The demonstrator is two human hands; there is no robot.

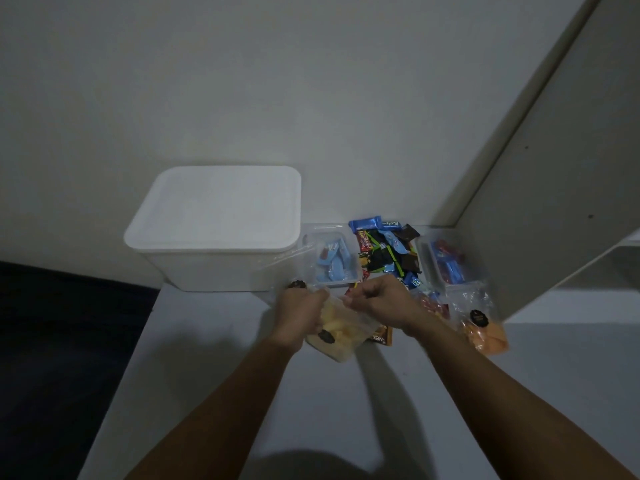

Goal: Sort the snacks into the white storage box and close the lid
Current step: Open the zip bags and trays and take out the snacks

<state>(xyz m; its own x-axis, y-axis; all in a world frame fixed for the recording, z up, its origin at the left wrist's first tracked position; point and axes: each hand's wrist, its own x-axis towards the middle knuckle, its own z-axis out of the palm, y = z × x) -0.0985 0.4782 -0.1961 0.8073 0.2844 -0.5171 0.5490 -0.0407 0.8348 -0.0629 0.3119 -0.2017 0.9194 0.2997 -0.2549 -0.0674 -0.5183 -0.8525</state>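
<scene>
The white storage box [211, 265] stands against the wall with its lid [214, 206] on. To its right lie a pile of wrapped snacks [388, 252], a clear tub of blue packets [330, 263] and a second clear tub [446, 265] with red and blue packets. My left hand [301, 317] and my right hand [381, 301] both grip the top of a clear bag of yellow chips [341, 337], held just above the table in front of the pile. A similar bag of orange chips [483, 323] lies to the right.
The white table [214, 375] ends at its left edge beside a dark floor [59, 341]. A slanted white panel [554, 188] and a shelf [609, 271] stand at the right. An orange-brown wrapper [382, 337] lies under the yellow bag.
</scene>
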